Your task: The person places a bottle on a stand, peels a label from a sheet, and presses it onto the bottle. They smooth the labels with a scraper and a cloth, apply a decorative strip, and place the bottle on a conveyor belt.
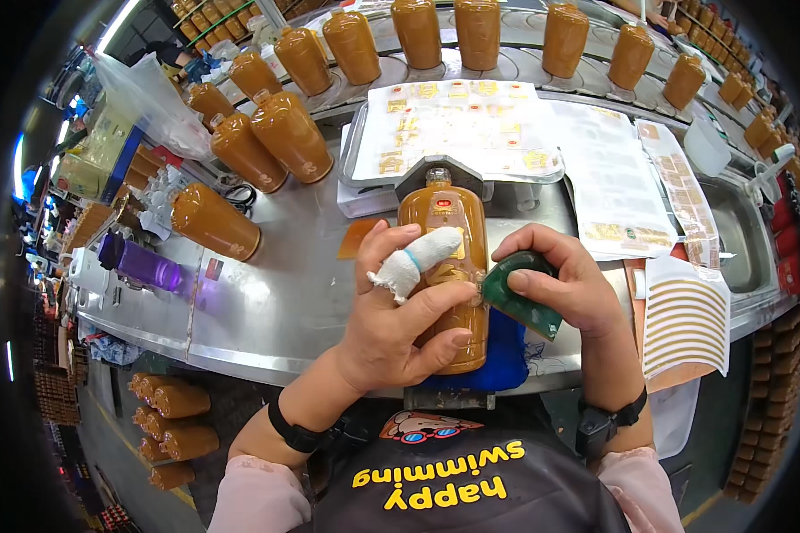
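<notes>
A brown glazed bottle with a small red label and gold decoration lies on its back in front of me, its neck within a dark angled bracket. My left hand rests across the bottle with its fingers spread. One finger wears a white wrapping with a blue band. Its index fingertip presses on the bottle's right side, beside the green scraper. My right hand pinches this flat, dark green scraper between thumb and fingers, its edge close to the bottle and that fingertip. A blue cloth shows beneath the bottle.
Behind the bottle is a tray with gold decal sheets; more sheets lie to the right. A decal sheet with gold curved strips hangs at the table edge. Brown bottles stand left and along the far conveyor. A purple bottle lies left.
</notes>
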{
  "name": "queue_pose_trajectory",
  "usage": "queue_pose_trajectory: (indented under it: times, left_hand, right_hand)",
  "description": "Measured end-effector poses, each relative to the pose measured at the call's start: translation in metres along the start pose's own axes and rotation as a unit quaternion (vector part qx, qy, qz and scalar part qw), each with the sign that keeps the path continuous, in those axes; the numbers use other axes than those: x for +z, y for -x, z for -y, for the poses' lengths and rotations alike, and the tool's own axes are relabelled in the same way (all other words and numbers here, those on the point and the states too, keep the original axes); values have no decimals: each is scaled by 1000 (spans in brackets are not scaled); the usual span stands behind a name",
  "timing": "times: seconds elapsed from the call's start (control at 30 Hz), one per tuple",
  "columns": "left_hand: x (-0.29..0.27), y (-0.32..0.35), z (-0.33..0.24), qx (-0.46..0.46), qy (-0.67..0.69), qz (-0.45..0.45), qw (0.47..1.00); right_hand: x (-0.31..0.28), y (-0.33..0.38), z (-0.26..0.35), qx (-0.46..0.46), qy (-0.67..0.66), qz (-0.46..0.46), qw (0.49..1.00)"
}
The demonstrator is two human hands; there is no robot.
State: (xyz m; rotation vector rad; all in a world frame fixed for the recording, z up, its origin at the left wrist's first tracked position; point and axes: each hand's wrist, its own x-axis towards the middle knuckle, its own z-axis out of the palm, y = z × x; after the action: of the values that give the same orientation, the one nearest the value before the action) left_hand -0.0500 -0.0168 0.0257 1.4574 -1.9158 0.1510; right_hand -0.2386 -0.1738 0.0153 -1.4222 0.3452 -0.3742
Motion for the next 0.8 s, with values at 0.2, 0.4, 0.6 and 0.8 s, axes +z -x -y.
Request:
queue_pose_trajectory:
  times: [0.2,0.4,0.6,0.8]
  left_hand:
    - [1,-1,-3,-2,-4,10,1000]
    - [-2,10,6,-55,41,-40,997]
    - [23,16,10,-237,247,-73,937]
    - [27,20,17,-239,262,-87,931]
  right_hand:
    - [-5,12,-4,-6,8,-4,1000]
    - [15,25,4,-255,369,-105,888]
    - [30,26,-5,-273,528,-54,802]
    - [26,27,-6,-291,530,-79,793]
